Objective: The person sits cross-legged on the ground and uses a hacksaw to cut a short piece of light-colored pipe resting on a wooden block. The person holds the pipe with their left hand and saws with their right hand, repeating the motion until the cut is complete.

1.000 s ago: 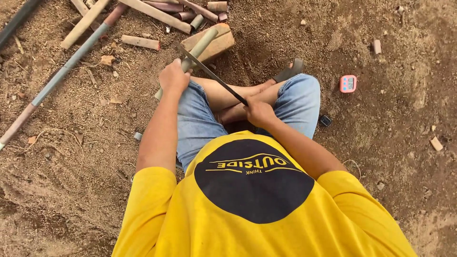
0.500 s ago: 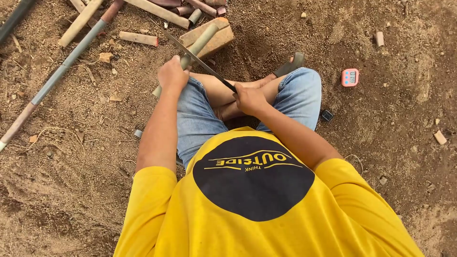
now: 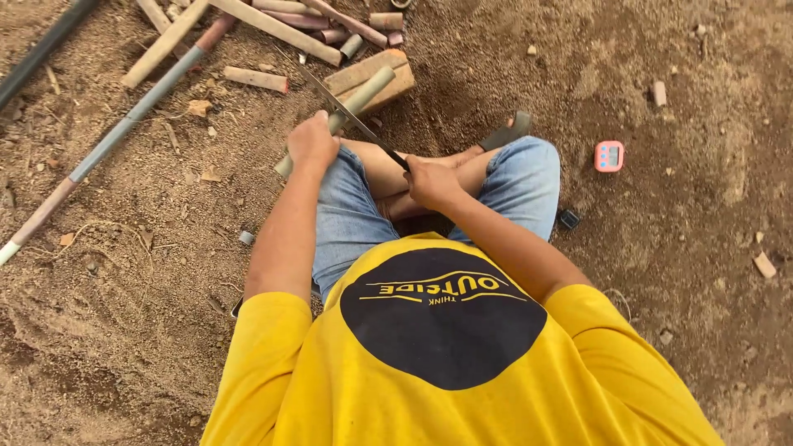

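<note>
Both grips are closed: the left hand (image 3: 312,142) is clamped around a pale bamboo stick (image 3: 340,116), and the right hand (image 3: 431,180) is wrapped on the dark handle of a long thin blade (image 3: 343,107). The stick is held slanting up and away from the left knee, its far end resting on a wooden block (image 3: 370,76) on the dirt ground (image 3: 132,330). The blade is laid across the stick just beyond the left hand's knuckles.

As a judgement, a slip of the blade toward the left hand could be expected if the stick were rolled on the block, since the edge is set so close to the fingers. The bare shins crossed below could also be struck.

One stick is held, one blade, one block. A single small pink timer (image 3: 609,155) is seen on the ground to the right, well apart, and one dark sandal (image 3: 505,130) beside the right knee. One long pole (image 3: 124,128) is laid across the left. Beyond the block, roughly eight cut bamboo pieces (image 3: 273,25) are piled; an exact count cannot be made.
</note>
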